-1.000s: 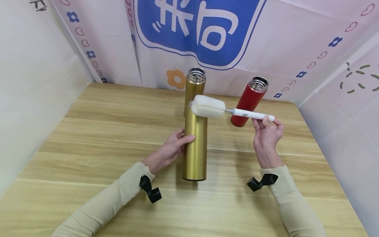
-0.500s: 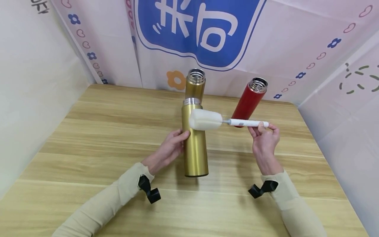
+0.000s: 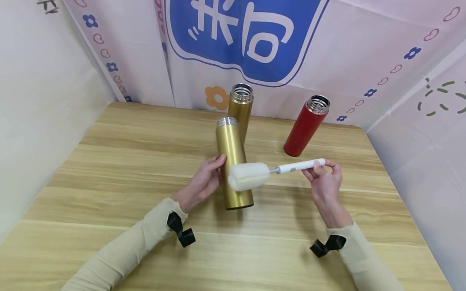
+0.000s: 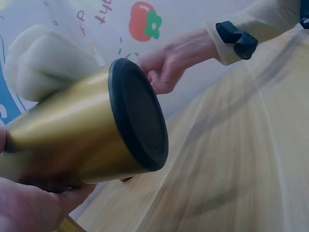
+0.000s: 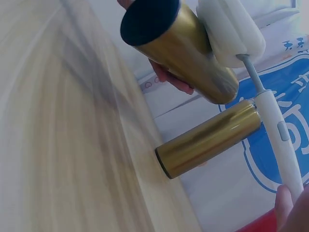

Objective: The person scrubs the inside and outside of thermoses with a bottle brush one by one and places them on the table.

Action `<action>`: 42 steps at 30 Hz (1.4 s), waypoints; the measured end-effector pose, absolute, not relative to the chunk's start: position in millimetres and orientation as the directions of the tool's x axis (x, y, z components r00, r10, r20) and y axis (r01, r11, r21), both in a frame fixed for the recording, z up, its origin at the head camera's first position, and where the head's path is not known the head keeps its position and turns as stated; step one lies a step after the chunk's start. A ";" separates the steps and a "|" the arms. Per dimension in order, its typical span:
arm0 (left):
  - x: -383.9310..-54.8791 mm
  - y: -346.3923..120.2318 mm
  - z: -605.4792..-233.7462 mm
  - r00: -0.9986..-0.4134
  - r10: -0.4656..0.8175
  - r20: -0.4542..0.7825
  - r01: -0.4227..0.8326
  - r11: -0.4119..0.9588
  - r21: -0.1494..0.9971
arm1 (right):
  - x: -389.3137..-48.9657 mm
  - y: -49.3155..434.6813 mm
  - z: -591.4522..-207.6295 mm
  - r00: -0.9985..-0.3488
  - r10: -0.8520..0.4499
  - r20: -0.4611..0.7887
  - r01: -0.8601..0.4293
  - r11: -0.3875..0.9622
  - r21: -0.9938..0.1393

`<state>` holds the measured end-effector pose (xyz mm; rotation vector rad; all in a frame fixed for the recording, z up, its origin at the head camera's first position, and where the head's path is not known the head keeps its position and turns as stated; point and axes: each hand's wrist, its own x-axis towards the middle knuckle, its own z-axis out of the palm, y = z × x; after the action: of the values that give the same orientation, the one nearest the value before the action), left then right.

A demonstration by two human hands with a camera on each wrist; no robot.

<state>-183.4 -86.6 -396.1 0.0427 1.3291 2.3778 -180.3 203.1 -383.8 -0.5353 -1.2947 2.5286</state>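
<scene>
My left hand (image 3: 202, 180) grips a gold thermos bottle (image 3: 230, 147) by its side, holding it tilted above the table with its dark base (image 4: 140, 116) toward me. The bottle's steel neck leans up and to the left. In my right hand (image 3: 325, 184), the thumb and fingers pinch the end of a bottle brush's white handle (image 3: 298, 166). The brush's white sponge head (image 3: 249, 176) lies across the front of the bottle's lower half. In the left wrist view the sponge (image 4: 48, 60) appears against the bottle's side; whether it presses there I cannot tell.
Behind the held bottle, a second gold bottle (image 3: 243, 103) stands uncapped on the wooden table (image 3: 145, 161). A red bottle (image 3: 305, 127), also uncapped, stands at the back right. A printed cloth (image 3: 327, 60) hangs along the table's back edge.
The brush has come down along the bottle from near its neck to its lower half, tilting a little. The held bottle has shifted left and leaned over, its neck to the left.
</scene>
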 end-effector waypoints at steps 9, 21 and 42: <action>-186.6 -90.5 -396.7 -0.925 0.330 -0.188 -0.340 -0.499 0.797 | -167.4 204.3 -389.5 -0.929 0.312 -0.196 -0.006 -0.546 -0.838; -186.0 -86.6 -397.8 -0.929 0.276 -0.246 -0.352 -0.450 0.821 | -163.4 198.5 -391.3 -0.938 0.276 -0.209 0.001 -0.601 -0.799; -177.4 -89.2 -394.7 -0.907 0.391 -0.157 -0.325 -0.412 0.851 | -165.6 193.1 -389.5 -0.910 0.351 -0.220 -0.058 -0.634 -0.772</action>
<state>-177.4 -89.2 -394.7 0.0917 1.3838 2.3303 -165.6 193.1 -389.5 -0.5203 -1.2078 2.5964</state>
